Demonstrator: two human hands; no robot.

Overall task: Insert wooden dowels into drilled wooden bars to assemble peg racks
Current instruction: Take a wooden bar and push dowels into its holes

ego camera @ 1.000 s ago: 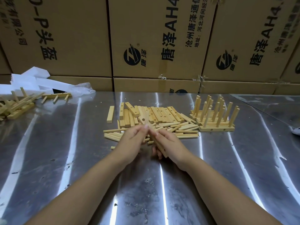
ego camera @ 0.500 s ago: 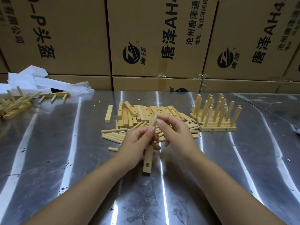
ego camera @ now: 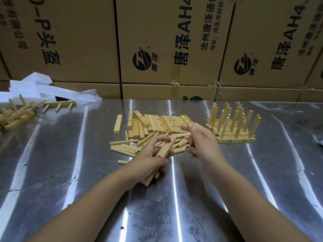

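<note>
Drilled bar point(ego camera: 164, 151) sits tilted in the left hand point(ego camera: 148, 161), whose fingers curl round it, just in front of the loose dowel pile point(ego camera: 122, 148). The right hand point(ego camera: 202, 144) hovers over the pile's right edge, fingers curled (whether they pinch a dowel I cannot tell). This looks like the start of 1 rack: next, a dowel must be lined up square with a hole and pushed in. Finished racks point(ego camera: 236, 137) stand right of the pile.
</note>
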